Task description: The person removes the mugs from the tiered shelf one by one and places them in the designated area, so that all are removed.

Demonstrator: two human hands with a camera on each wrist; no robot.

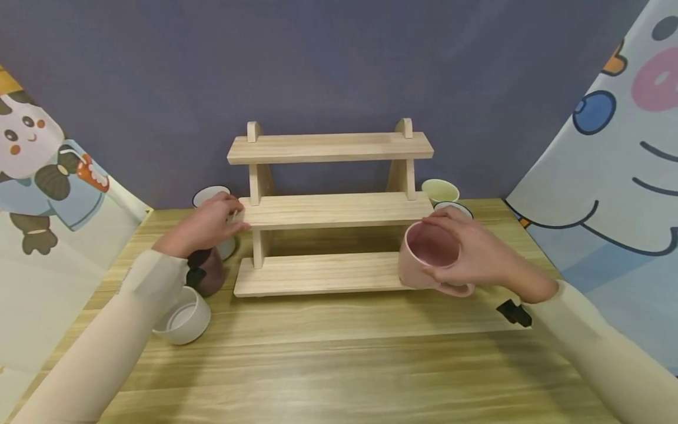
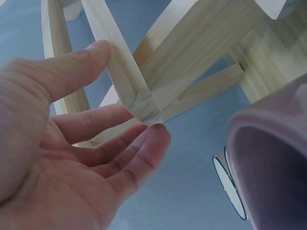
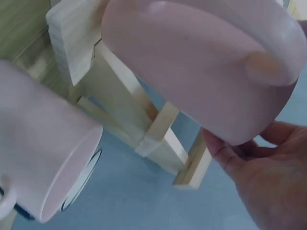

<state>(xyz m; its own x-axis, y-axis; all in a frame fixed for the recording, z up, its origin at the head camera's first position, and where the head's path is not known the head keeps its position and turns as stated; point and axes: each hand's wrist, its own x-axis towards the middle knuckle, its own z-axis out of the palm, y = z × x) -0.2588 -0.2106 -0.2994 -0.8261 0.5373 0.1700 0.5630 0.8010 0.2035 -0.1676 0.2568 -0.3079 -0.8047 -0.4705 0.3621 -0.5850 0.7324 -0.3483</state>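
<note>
A three-tier wooden display shelf (image 1: 323,212) stands at the back of the table. At the left end of its middle board, my left hand (image 1: 212,221) grips the board. In the left wrist view the thumb rests along one edge of the board (image 2: 115,52) and the fingers curl at its end. My right hand (image 1: 468,247) holds a pink mug (image 1: 410,265) by its rim, over the right end of the bottom board. The mug's handle (image 1: 459,290) points right and toward me. Another pink mug (image 3: 45,139) appears beside it in the right wrist view.
Left of the shelf are a dark mauve mug (image 1: 213,274), a white ramekin (image 1: 185,321) and a white dark-rimmed cup (image 1: 209,193). Behind my right hand are a pale green cup (image 1: 441,189) and another white dark-rimmed cup (image 1: 461,208). A blue-grey cloth (image 1: 328,65) hangs behind.
</note>
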